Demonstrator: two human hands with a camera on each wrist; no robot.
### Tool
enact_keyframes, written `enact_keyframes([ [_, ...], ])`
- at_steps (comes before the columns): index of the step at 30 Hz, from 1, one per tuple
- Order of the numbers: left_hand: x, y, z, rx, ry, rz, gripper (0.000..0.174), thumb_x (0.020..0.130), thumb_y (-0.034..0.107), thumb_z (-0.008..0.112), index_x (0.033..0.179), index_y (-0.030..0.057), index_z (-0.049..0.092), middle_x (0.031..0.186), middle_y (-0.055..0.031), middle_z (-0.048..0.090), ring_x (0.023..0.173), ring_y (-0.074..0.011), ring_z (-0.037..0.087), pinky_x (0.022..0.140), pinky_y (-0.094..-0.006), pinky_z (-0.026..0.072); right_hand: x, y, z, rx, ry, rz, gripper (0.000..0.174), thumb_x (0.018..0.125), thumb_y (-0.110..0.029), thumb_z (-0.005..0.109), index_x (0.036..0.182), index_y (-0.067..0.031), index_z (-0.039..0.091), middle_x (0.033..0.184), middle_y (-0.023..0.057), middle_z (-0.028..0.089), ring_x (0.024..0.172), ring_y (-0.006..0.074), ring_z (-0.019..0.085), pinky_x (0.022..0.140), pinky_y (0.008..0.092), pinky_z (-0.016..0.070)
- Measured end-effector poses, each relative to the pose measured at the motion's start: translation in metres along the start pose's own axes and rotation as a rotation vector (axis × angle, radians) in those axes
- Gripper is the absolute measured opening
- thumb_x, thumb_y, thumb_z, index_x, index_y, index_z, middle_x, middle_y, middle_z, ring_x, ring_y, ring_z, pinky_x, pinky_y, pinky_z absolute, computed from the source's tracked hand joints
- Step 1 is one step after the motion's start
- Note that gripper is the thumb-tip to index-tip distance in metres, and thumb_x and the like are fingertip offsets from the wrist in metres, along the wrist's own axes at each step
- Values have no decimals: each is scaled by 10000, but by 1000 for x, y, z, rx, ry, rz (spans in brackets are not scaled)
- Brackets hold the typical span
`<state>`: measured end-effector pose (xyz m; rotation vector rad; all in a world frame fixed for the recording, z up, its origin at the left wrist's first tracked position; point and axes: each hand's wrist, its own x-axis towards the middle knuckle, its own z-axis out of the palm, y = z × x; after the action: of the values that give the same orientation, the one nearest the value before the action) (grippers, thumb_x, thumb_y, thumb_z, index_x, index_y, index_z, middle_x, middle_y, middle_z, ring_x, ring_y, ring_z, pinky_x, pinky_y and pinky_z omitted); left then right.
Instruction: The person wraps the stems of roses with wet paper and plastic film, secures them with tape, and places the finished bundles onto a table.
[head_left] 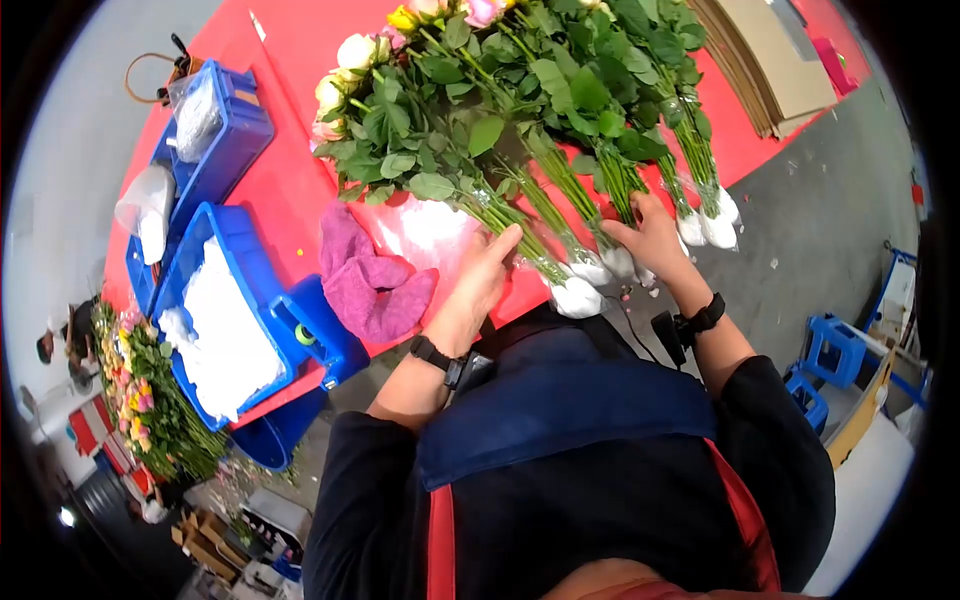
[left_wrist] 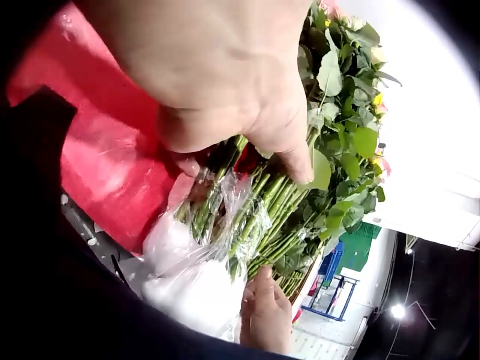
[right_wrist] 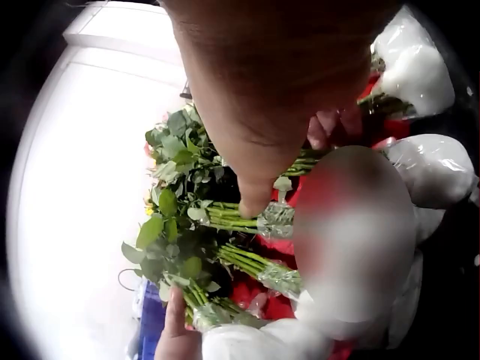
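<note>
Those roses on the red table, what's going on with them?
A person has both hands on bunches of roses lying on a red table. The left hand grips the stems at one end of the row; the right hand holds stems further along. The stem ends have white wrapping and point towards the person.

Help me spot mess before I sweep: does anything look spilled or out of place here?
A purple cloth lies crumpled on the red table, odd beside the neatly lined-up flower bunches. Small pale bits on the floor past the table edge look like dropped scraps. Nothing looks clearly damaged.
</note>
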<state>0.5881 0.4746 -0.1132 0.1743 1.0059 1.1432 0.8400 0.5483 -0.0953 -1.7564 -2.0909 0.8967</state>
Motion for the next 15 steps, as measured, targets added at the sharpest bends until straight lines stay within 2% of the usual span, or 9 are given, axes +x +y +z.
enact_keyframes([
  [2,0,-3,1,-81,18,-1,470,907,158,623,1317,38,428,1223,-70,572,1133,-207,550,997,-373,436,4,0,9,25,-18,-98,647,696,-303,820,1151,57,535,989,164,600,862,257,590,781,334,476],
  [3,1,-4,0,-98,23,-47,474,904,172,630,1321,50,442,1216,-60,579,1153,-201,534,1030,-380,403,5,-7,12,294,-202,93,741,662,-264,847,1242,24,486,1051,138,601,952,236,582,862,336,459],
  [4,3,-5,1,-109,42,-34,472,902,174,633,1318,52,447,1215,-64,581,1147,-202,538,1020,-379,413,4,-16,11,386,-197,-11,825,643,-219,859,1316,-5,433,1123,110,596,1038,219,563,922,340,441],
  [6,3,-12,3,-130,75,-4,468,898,178,639,1311,54,457,1215,-72,584,1134,-204,547,1001,-377,433,2,-37,3,421,-233,-11,824,664,-139,834,1350,-16,395,1152,92,583,1088,200,542,954,330,424],
  [9,4,-22,9,-233,41,107,426,881,116,639,1265,33,476,1177,-85,597,1054,-212,590,914,-369,500,4,-17,32,513,-211,-130,798,676,-53,793,1360,-14,383,1148,82,588,1092,204,548,960,335,423],
  [10,8,-24,12,-276,13,150,414,875,103,641,1250,28,482,1159,-83,602,1037,-209,596,900,-367,506,-1,-35,30,617,-223,-116,647,684,-71,765,1253,-7,463,1148,118,594,1067,200,568,941,345,442],
  [12,13,-28,16,-309,93,173,405,853,45,637,1228,15,488,1131,-98,604,991,-201,608,837,-349,526,-10,-52,38,663,-284,-58,598,703,-26,731,1240,0,468,1107,111,614,1026,186,588,905,330,464],
  [15,1,-22,26,-273,162,300,363,849,17,619,1193,15,505,1087,-96,613,956,-197,613,829,-341,526,-18,-57,60,609,-97,-255,547,712,-10,717,1206,1,482,1063,122,631,991,199,613,879,321,476],
])
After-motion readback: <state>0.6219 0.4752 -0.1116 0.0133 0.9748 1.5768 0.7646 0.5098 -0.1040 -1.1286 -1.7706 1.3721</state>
